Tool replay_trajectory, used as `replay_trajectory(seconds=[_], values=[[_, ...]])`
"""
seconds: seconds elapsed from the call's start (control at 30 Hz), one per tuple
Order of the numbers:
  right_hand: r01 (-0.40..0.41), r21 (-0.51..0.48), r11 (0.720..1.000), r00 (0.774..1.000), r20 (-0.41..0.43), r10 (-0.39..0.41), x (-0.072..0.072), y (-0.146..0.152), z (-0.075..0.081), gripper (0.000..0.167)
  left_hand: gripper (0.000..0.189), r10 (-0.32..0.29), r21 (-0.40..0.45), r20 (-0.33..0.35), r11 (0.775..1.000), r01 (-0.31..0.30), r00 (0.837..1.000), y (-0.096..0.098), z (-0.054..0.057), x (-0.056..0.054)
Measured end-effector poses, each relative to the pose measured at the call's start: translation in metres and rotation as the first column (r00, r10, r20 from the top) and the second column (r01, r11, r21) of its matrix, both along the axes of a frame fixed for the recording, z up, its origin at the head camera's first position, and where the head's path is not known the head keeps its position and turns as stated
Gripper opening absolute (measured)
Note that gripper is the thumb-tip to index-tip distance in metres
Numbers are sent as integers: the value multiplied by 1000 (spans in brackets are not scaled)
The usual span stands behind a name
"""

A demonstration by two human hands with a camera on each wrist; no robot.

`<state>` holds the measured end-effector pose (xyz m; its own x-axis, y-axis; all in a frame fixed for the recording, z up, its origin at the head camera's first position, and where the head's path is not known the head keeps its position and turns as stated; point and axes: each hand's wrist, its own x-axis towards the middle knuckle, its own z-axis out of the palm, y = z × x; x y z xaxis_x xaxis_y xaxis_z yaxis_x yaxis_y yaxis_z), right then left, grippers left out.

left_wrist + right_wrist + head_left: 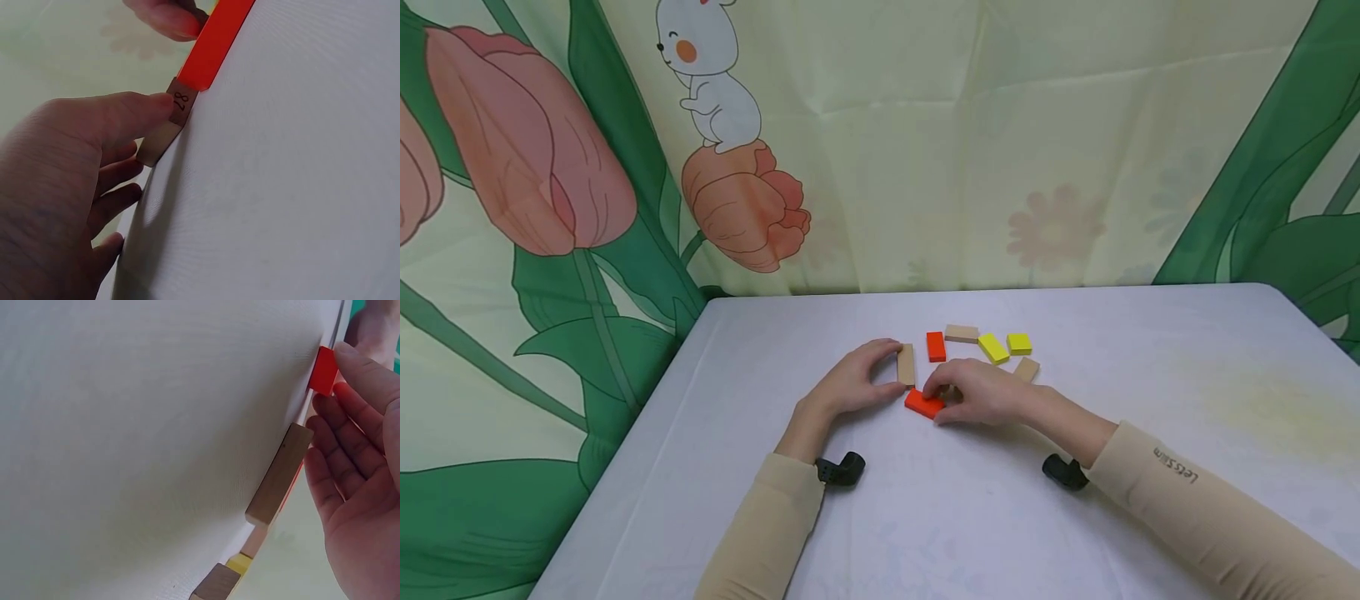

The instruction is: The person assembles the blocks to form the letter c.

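Note:
Between the thumb and fingers of my left hand (850, 385) is a plain wooden block (906, 367) lying on the table. The left wrist view shows the thumb against its end face, marked with dark digits. A red block (921, 404) lies slantwise at the wooden block's near end, their ends meeting. My right hand (985, 392) pinches this red block's right end; in the right wrist view the thumb is on the red end face (323, 370), the fingers behind. Another wooden block (279, 478) stands close to those fingers, mostly hidden by the hand in the head view.
Farther back, a second red block (936, 347), a wooden block (962, 333) and two yellow blocks (992, 348) curve around to another wooden block (1027, 369) beside the right hand. A white cloth covers the table (1150, 375), and a printed curtain (910, 167) hangs behind its far edge.

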<state>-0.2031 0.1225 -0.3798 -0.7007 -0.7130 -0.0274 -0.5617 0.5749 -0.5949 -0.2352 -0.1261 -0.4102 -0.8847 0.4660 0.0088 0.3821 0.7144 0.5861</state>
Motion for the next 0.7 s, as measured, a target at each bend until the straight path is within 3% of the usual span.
replay_trajectory(seconds=[0.7], values=[[15,36,999,995,-95,-11,7,-7,1,28,66,-26,3,-12,1000,26,1000,-1,-2,-1]])
